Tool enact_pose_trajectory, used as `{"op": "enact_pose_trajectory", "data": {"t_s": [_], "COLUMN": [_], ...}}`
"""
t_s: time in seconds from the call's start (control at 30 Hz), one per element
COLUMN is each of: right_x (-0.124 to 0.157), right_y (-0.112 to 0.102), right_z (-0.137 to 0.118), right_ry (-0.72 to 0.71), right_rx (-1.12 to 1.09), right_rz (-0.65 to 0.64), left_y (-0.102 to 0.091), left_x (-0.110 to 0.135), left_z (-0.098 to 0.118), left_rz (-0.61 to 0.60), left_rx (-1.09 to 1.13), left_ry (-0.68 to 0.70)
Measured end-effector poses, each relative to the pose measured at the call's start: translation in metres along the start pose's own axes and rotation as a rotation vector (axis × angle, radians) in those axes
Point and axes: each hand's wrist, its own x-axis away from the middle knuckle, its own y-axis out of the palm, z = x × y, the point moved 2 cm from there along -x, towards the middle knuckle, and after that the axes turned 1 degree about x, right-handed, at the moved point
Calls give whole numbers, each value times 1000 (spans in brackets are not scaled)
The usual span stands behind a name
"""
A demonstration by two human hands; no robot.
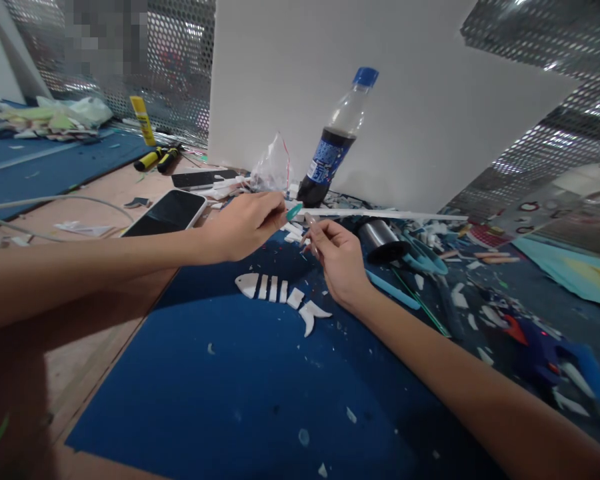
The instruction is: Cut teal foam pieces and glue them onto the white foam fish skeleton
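1. The left hand (247, 223) is closed, thumb and fingers pinched around a teal tool (294, 211). Only the tool's tip shows past the fingertips.
2. The right hand (337, 260) is raised just beside the left hand, with thumb and forefinger pressed together at the top. Whether anything thin sits between them I cannot tell.
3. A long white strip (380, 215) runs from just beside the tool's tip toward the right edge of the desk (80, 373). Its left end is right above the right hand's fingertips. Which hand steadies it is unclear.
4. Both hands are above the far part of a blue mat (230, 400) that covers the middle of the desk.
5. A white fish (280, 293), cut as a skeleton in separate pieces, lies flat on the mat just nearer than the hands. Its head points to the left edge.
6. White scraps are scattered over the mat.
7. A dark bottle (337, 140) with a blue cap stands by the far edge, against a white board (405, 100).
8. A clear bag (273, 167) sits just left of the bottle.
9. A phone (167, 213) lies face up on bare wood, left of the mat.
10. A yellow glue stick (143, 120) stands toward the far left corner.
11. A metal can (377, 237) lies on its side, right of the hands.
12. A blue glue gun (555, 353) lies blurred near the right edge.
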Motion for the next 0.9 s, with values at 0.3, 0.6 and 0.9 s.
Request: {"op": "enact_pose_trajectory", "data": {"t_s": [0.3,0.6,0.9], "right_x": [1,1,0], "right_y": [-5,-3,-5], "right_z": [13,13,17], "right_ry": [19,22,28], "right_rx": [37,-10,-21], "right_rz": [196,202,216], "left_y": [19,30,29], "left_x": [13,7,5], "left_z": [-7,-6,-2], "left_rz": [-288,-364,-456], "left_rx": [-356,-369,-253], "left_ry": [114,428,505]}}
